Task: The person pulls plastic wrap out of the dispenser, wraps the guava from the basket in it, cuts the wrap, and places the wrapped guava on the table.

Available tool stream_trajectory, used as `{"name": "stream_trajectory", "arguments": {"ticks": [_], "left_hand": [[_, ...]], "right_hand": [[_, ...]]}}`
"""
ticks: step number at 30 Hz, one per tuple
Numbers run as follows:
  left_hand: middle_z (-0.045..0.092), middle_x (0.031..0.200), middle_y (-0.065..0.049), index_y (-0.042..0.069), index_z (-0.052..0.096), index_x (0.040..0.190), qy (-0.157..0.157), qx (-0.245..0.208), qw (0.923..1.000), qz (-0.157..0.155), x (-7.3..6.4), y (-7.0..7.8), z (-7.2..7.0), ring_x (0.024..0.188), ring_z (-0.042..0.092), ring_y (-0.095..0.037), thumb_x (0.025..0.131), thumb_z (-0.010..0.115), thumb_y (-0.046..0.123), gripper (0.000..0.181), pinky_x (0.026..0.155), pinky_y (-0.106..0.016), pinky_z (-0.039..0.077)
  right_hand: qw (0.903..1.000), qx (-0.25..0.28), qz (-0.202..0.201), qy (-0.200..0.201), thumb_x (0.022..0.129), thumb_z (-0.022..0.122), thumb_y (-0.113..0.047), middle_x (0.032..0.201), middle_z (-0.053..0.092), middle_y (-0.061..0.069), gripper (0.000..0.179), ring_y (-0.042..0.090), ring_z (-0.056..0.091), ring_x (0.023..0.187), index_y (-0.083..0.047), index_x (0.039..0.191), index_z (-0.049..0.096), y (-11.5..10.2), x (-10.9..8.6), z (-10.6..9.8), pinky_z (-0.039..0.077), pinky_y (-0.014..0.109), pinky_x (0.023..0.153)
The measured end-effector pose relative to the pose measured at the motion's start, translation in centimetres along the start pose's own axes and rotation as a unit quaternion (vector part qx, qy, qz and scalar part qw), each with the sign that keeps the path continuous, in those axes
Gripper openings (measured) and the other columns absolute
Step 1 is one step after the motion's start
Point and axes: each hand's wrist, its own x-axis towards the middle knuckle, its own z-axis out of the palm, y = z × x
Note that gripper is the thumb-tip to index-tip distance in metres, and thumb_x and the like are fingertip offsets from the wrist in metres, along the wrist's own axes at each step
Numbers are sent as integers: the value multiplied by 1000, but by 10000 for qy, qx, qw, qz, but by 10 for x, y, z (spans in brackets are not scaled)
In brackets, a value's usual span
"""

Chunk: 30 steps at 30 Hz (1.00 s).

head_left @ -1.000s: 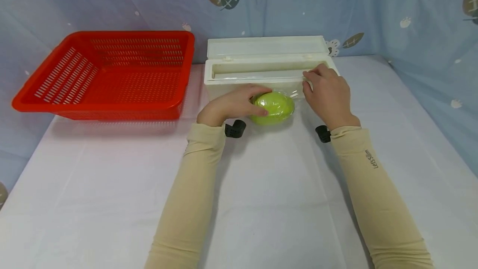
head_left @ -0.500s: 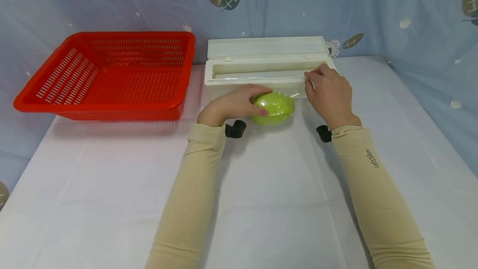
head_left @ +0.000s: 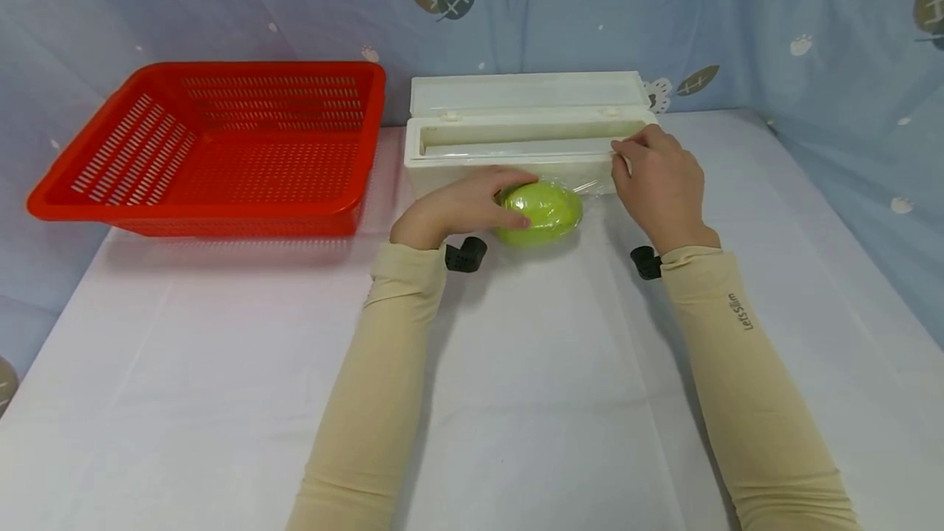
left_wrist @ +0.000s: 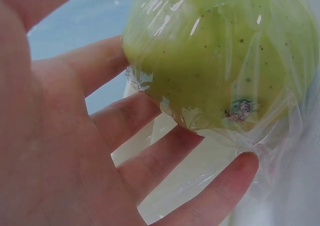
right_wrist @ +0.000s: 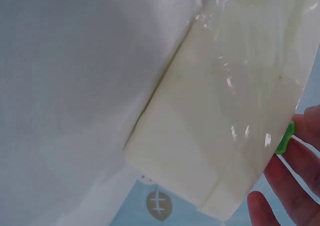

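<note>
My left hand [head_left: 472, 201] grips an oval yellow-green fruit [head_left: 546, 213], thumb on its near side. Cling film covers the fruit; the left wrist view shows its speckled skin and brown end scar [left_wrist: 241, 110], with fingers spread against it. From the fruit the cling film [right_wrist: 230, 81] stretches over the front of a long white cling film dispenser [head_left: 435, 179], whose lid [head_left: 527, 94] stands up behind. At the dispenser's right end, my right hand [head_left: 664, 187] pinches a small green slider [right_wrist: 286, 137] on the front rim. Part of the slider is hidden by the fingers.
A red slatted plastic basket [head_left: 273, 211] stands left of the dispenser on the white tablecloth [head_left: 531, 400]. A blue patterned curtain [head_left: 575, 15] hangs close behind both. Black wrist cameras sit at both wrists.
My right hand has slid a little to the right along the dispenser's front rim. My left hand and the fruit have stayed in place.
</note>
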Motion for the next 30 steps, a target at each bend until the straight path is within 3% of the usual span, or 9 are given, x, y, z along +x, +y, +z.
{"name": "stream_trajectory", "arguments": {"ticks": [15, 30], "left_hand": [[31, 138, -4, 17, 37, 136, -16, -77, 10000, -42, -2, 3, 0, 124, 28, -15, 80, 62, 29, 62, 99, -29, 24], [31, 138, -3, 19, 37, 136, 42, -28, 10000, -27, 1, -1, 1, 125, 28, -14, 80, 63, 29, 63, 100, -29, 24]], "right_hand": [[9984, 132, 162, 534, 88, 52, -14, 89, 57, 14, 22, 29, 50, 71, -6, 100, 68, 10, -2, 7, 39, 44, 57], [9953, 245, 529, 770, 87, 57, -14, 90, 58, 14, 18, 30, 53, 78, -5, 95, 70, 15, 0, 11, 36, 47, 68]]}}
